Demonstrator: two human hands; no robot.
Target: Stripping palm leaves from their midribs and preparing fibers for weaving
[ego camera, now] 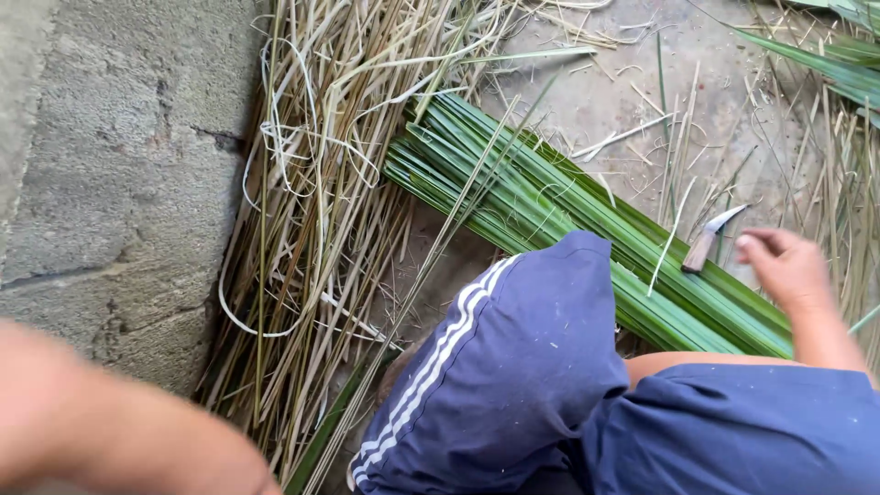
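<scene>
Knife (713, 236) lies on the green leaves (587, 220), within reach of your right hand (786, 268) (loosely curled, empty); your left hand (110, 422) blurs, grip unclear.

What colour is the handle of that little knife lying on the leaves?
Brown handle on the knife, clearest in the head view.

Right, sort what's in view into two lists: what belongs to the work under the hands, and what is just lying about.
In the work:
- right hand, reaching toward the small knife
- small knife, lying on the green leaves
- bundle of green leaf strips

Lying about:
- heap of dry pale strips
- loose scraps on the concrete floor
- stone wall
- left arm, blurred, touching nothing visible
</scene>
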